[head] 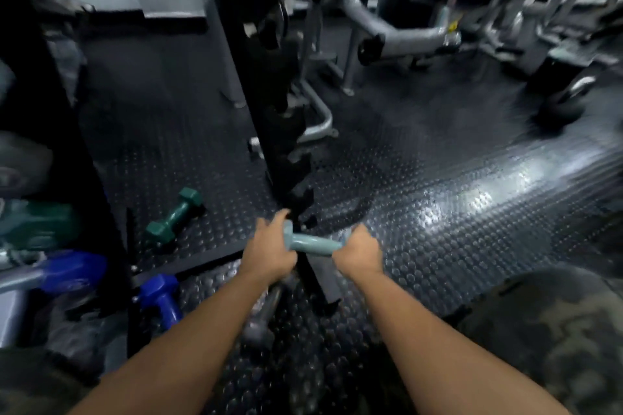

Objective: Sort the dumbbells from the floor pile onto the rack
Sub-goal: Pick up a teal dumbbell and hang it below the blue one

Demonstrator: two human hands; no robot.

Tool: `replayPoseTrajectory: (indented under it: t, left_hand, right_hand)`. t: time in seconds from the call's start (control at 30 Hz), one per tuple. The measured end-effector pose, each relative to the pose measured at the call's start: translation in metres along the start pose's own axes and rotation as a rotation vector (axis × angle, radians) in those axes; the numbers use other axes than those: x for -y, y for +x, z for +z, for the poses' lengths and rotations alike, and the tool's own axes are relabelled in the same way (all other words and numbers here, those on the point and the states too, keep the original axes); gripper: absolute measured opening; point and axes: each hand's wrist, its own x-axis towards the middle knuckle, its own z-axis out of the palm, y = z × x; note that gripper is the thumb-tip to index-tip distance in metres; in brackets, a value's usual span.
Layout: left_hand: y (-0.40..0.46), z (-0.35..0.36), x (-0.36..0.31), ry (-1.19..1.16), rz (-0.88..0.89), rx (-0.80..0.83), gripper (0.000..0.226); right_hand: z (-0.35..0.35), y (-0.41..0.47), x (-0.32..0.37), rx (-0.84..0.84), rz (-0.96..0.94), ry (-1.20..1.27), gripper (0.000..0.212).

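Both hands hold one pale grey-blue dumbbell (312,242) level, just in front of the black upright rack (290,158) with its cradle arms. My left hand (269,249) grips the left end and my right hand (359,253) grips the right end, so both heads are hidden. A dark green dumbbell (175,216) lies on the studded floor mat to the left. A blue dumbbell (161,296) lies at the lower left, and a grey dumbbell (266,310) shows blurred beneath my left forearm.
Larger green and blue weights (50,246) crowd the left edge beside a dark frame. Grey exercise machines (404,30) stand at the back and right. Studded rubber floor (472,212) stretches to the right. The picture is blurred.
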Motion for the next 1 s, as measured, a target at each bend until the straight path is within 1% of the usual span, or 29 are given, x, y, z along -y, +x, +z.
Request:
replayPoseTrajectory:
  t: [0.07, 0.1, 0.2, 0.27, 0.33, 0.4, 0.53, 0.63, 0.73, 0.8, 1.0]
  left_hand:
    - [0.003, -0.018, -0.001, -0.088, -0.046, -0.08, 0.09]
    - [0.004, -0.029, -0.003, -0.126, -0.057, -0.124, 0.085]
    - [-0.001, -0.068, -0.014, -0.21, -0.046, -0.273, 0.046]
    - [-0.009, -0.095, -0.026, -0.275, -0.03, -0.352, 0.042]
    - [-0.012, -0.116, -0.036, -0.353, -0.016, -0.391, 0.041]
    - [-0.012, -0.134, -0.045, -0.452, 0.003, -0.411, 0.046]
    - [-0.004, -0.157, -0.053, -0.663, 0.074, -0.418, 0.074]
    - [0.008, -0.169, -0.058, -0.843, 0.138, -0.411, 0.093]
    - [0.015, -0.179, -0.068, -0.978, 0.218, -0.45, 0.088]
    - [0.018, -0.183, -0.079, -1.019, 0.252, -0.52, 0.084]
    - [0.009, -0.187, -0.129, -1.005, 0.323, -0.775, 0.076]
  right_hand:
    - [-0.021, -0.001, 0.02, -0.04, -0.047, 0.024, 0.028]
    - [-0.032, -0.001, 0.032, -0.056, -0.072, 0.043, 0.032]
    - [-0.061, -0.002, 0.066, -0.11, -0.16, 0.119, 0.055]
    - [-0.081, -0.003, 0.09, -0.137, -0.22, 0.176, 0.064]
    - [-0.1, -0.003, 0.108, -0.155, -0.271, 0.204, 0.069]
    - [-0.118, -0.002, 0.121, -0.167, -0.331, 0.224, 0.067]
    - [-0.147, 0.001, 0.135, -0.197, -0.446, 0.3, 0.05]
    - [-0.167, 0.005, 0.145, -0.257, -0.527, 0.398, 0.049]
    - [-0.184, 0.015, 0.161, -0.313, -0.606, 0.456, 0.054]
    - [-0.196, 0.026, 0.172, -0.313, -0.652, 0.47, 0.057]
    - [-0.219, 0.061, 0.215, -0.339, -0.799, 0.607, 0.053]
